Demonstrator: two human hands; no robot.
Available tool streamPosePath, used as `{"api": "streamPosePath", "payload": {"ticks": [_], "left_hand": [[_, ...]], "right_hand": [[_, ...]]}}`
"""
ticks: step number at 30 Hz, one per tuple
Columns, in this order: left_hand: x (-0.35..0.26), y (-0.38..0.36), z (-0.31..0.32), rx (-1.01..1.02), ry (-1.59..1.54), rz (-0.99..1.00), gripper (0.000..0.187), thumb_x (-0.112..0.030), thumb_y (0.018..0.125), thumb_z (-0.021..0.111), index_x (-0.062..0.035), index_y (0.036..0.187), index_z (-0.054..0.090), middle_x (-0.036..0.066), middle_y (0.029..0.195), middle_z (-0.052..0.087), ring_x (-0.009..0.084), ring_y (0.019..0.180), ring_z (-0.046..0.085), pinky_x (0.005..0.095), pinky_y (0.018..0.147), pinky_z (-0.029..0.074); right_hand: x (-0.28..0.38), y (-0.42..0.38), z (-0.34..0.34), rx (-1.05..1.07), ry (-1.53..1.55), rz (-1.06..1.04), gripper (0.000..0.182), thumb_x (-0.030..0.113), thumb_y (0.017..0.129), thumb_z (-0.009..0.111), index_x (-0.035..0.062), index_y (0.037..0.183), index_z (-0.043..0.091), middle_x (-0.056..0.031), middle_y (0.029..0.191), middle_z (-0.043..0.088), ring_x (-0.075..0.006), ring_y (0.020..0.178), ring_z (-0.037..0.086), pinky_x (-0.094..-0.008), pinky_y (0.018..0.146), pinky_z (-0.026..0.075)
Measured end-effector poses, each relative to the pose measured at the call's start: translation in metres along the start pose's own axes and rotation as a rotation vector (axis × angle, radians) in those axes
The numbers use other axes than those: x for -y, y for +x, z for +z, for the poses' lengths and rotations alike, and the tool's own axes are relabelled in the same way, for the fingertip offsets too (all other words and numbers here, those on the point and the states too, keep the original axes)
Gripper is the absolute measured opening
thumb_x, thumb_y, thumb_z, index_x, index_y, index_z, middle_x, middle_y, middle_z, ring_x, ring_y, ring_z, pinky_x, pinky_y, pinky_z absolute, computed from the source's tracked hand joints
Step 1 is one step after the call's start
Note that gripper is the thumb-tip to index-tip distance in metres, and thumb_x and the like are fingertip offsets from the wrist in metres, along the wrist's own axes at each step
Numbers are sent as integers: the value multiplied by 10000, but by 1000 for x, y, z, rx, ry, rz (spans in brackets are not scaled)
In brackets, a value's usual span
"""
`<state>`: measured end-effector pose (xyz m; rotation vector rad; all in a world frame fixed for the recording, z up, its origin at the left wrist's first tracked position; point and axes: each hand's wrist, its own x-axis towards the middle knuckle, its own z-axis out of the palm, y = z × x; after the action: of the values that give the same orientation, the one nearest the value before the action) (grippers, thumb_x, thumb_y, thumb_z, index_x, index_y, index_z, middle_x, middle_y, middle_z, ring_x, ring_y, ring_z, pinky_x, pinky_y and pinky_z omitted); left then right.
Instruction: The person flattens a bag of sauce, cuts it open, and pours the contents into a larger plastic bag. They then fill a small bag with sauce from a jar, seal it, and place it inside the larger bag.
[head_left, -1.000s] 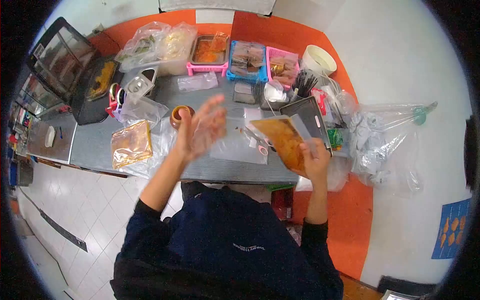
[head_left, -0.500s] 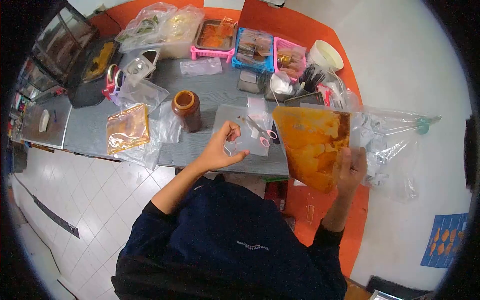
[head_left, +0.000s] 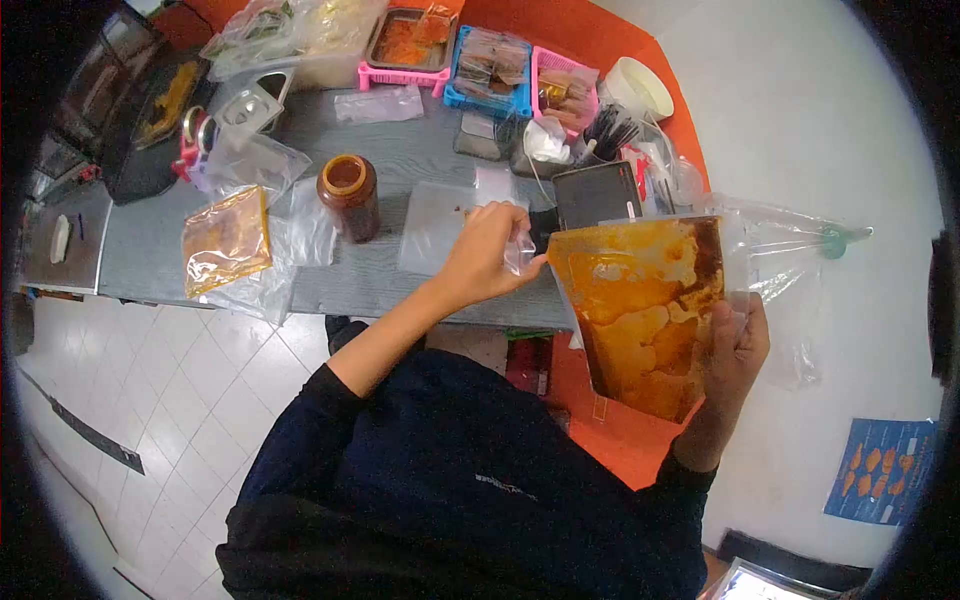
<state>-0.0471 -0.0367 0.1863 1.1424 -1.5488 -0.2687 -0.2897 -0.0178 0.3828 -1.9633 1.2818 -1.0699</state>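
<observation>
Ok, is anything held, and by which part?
Right hand holds the orange bag by its right side. Left hand near its left edge; grip unclear.

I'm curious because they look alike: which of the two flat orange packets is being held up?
The packet gripped in the right hand; the other packet lies left of the brown jar, with no hand on it.

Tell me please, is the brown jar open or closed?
Open: the brown jar shows its bare round mouth, without a lid.

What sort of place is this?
Likely a food stall or snack-preparation area: there's a flat clear plastic pouch with orange-brown contents, a rectangular metal tray of what looks like orange food, and a blue plastic basket of packets.
</observation>
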Motion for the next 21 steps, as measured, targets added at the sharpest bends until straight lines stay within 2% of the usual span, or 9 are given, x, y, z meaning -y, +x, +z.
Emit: {"api": "streamPosePath", "payload": {"ticks": [5, 7, 9, 21], "left_hand": [[-5, 5, 14, 6, -12, 12, 467, -181, 636, 772, -60, 972, 470, 82, 825, 482, 245, 761, 481, 372, 741, 356], [-9, 7, 18, -8, -20, 29, 474, -190, 634, 776, -60, 974, 472, 84, 833, 487, 249, 764, 483, 374, 744, 355], [-12, 9, 21, -27, -15, 51, 446, -197, 652, 764, -62, 965, 477, 92, 815, 494, 289, 768, 500, 379, 698, 360], [-11, 2, 33, -11, -63, 39, 484, -212, 639, 770, -65, 991, 473, 83, 812, 496, 273, 772, 502, 378, 701, 359]], "right_hand": [[1, 0, 1, -10, -37, -30, 156, 155, 935, 584, 6, 971, 553, 21, 754, 551, -31, 664, 474, -191, 577, 391], [4, 0, -2, 40, -101, 45, 143, 141, 930, 589, 6, 964, 558, 4, 803, 571, -46, 723, 495, -203, 638, 412], [8, 1, -2, 54, -95, 60, 136, 137, 929, 589, 7, 961, 560, 4, 804, 573, -47, 723, 498, -202, 639, 412], [19, 13, -1, 155, -94, 40, 147, 152, 941, 569, 7, 962, 558, 8, 804, 579, -38, 710, 498, -191, 630, 406]]}}
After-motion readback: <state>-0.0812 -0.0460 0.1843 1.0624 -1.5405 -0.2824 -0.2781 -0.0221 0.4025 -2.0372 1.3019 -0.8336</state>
